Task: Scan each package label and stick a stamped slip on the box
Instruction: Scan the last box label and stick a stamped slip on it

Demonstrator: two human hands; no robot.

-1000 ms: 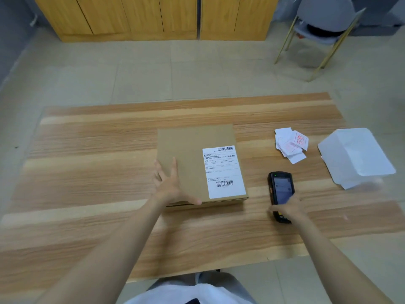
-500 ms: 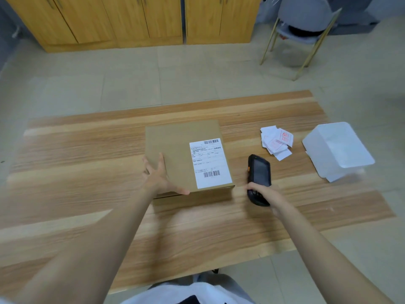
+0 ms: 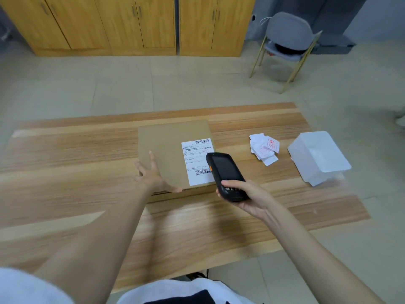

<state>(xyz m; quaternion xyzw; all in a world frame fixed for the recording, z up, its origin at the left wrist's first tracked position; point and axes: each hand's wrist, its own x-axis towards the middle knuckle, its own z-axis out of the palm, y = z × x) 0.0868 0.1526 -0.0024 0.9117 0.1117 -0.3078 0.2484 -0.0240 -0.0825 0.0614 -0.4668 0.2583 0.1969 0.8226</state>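
Wooden table (image 3: 65, 194) bears box (image 3: 166, 145), slips (image 3: 264, 148), tub (image 3: 317, 156).

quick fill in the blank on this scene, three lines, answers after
1. The right hand grips a black handheld ____.
2. The left hand rests on the box, ____ of its white label.
3. The slips beside the box carry ____ stamps.
Missing: scanner, left, red.
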